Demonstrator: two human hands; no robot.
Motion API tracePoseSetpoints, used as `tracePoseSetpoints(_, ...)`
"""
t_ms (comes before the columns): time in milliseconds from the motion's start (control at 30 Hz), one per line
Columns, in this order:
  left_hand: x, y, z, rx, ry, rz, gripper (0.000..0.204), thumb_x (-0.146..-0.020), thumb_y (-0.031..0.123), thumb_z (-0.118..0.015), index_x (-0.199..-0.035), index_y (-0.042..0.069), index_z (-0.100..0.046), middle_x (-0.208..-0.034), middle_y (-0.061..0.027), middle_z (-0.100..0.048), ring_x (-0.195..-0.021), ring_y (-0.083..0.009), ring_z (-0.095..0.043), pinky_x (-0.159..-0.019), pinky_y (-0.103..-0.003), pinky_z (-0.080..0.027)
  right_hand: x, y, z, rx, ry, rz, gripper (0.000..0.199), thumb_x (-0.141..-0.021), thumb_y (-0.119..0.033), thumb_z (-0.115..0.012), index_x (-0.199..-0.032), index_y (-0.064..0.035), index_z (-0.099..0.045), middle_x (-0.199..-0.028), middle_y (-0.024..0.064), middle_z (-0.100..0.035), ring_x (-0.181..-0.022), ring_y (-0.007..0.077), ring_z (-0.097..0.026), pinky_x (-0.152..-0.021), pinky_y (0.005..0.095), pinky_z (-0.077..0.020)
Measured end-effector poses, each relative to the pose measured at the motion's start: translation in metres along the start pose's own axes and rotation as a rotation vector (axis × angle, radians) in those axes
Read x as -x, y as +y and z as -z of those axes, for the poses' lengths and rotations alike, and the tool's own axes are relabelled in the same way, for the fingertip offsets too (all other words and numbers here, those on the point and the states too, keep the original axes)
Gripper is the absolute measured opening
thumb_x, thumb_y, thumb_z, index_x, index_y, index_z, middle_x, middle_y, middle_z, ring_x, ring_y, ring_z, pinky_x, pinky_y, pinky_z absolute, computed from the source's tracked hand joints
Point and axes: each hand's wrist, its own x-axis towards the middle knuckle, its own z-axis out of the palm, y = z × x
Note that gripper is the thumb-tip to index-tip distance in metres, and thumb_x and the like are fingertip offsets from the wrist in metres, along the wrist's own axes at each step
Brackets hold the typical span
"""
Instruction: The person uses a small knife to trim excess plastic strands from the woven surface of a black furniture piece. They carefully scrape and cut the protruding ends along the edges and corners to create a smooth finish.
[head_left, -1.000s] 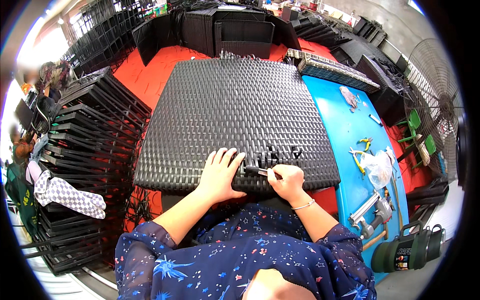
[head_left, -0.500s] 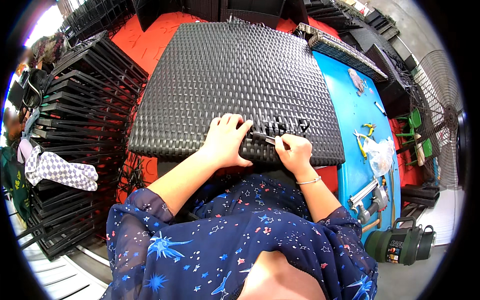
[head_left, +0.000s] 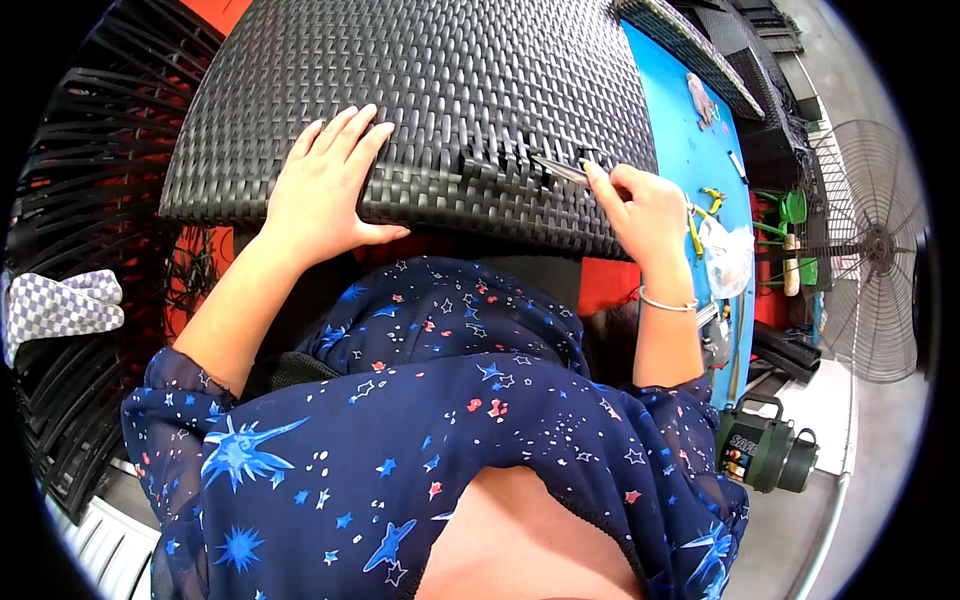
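A black woven wicker panel lies in front of me, its near edge just beyond my lap. My left hand rests on its near left part, fingers spread and thumb over the front edge. My right hand is closed round a slim, pointed metal tool, whose handle is mostly hidden in my fingers. The tip points left and lies at a patch of raised, loose black strips near the front edge. Whether the tip sits under a strip, I cannot tell.
On the right stands a blue table with yellow-handled pliers and a clear plastic bag. A large fan and a dark green jug are farther right. Black frames are stacked at left, with checkered cloth on them.
My left hand has moved left along the panel, away from the loose strips, and its fingers are spread wider. My right hand has shifted right with the tool. The whole view has also shifted.
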Motion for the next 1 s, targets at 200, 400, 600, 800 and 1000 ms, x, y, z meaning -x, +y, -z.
tracePoseSetpoints(200,0.000,0.001,-0.008,0.053,0.038,0.003,0.106,-0.065,0.055,-0.086,-0.148,0.006,-0.042,-0.157,-0.0140,-0.040,-0.148,-0.0309,-0.035,-0.122,-0.049,-0.025,-0.048,-0.052,0.023,0.230,-0.107,0.378,0.049,-0.091,-0.047,-0.068,-0.062,-0.0085,-0.062,-0.054,0.0103,-0.057,-0.053,0.0294,-0.061,-0.052,0.0418,-0.0476)
tracePoseSetpoints(400,0.001,0.001,-0.014,0.062,0.067,0.000,0.105,-0.066,0.056,-0.085,-0.148,0.006,-0.043,-0.155,-0.0156,-0.041,-0.147,-0.0310,-0.034,-0.122,-0.049,-0.026,-0.096,-0.083,0.011,0.518,-0.344,0.654,0.041,-0.088,-0.042,-0.069,-0.068,-0.0062,-0.071,-0.064,0.0117,-0.065,-0.063,0.0310,-0.067,-0.058,0.0420,-0.0533)
tracePoseSetpoints(600,0.000,0.002,-0.016,0.066,0.048,-0.001,0.103,-0.070,0.061,-0.081,-0.148,0.005,-0.045,-0.155,-0.0175,-0.042,-0.148,-0.0312,-0.034,-0.122,-0.048,-0.025,-0.114,-0.107,-0.003,0.614,-0.480,0.742,0.040,-0.087,-0.042,-0.070,-0.070,-0.0062,-0.073,-0.065,0.0131,-0.066,-0.067,0.0318,-0.069,-0.060,0.0427,-0.0548)
tracePoseSetpoints(800,0.000,0.002,-0.017,0.072,0.049,0.017,0.104,-0.070,0.061,-0.081,-0.149,0.005,-0.044,-0.156,-0.0176,-0.040,-0.148,-0.0309,-0.033,-0.123,-0.048,-0.023,-0.112,-0.085,-0.019,0.399,-0.628,0.469,0.051,-0.092,-0.052,-0.065,-0.070,-0.0067,-0.074,-0.066,0.0148,-0.067,-0.066,0.0345,-0.068,-0.065,0.0433,-0.0550)
tracePoseSetpoints(1000,-0.001,0.004,-0.021,0.092,0.075,0.008,0.106,-0.069,0.061,-0.082,-0.150,0.006,-0.041,-0.157,-0.0172,-0.039,-0.148,-0.0314,-0.033,-0.124,-0.047,-0.022,-0.041,-0.026,-0.044,-0.229,-0.634,-0.212,0.055,-0.096,-0.052,-0.060,-0.072,-0.0045,-0.072,-0.060,0.0097,-0.063,-0.057,0.0209,-0.062,-0.063,0.0368,-0.0502)
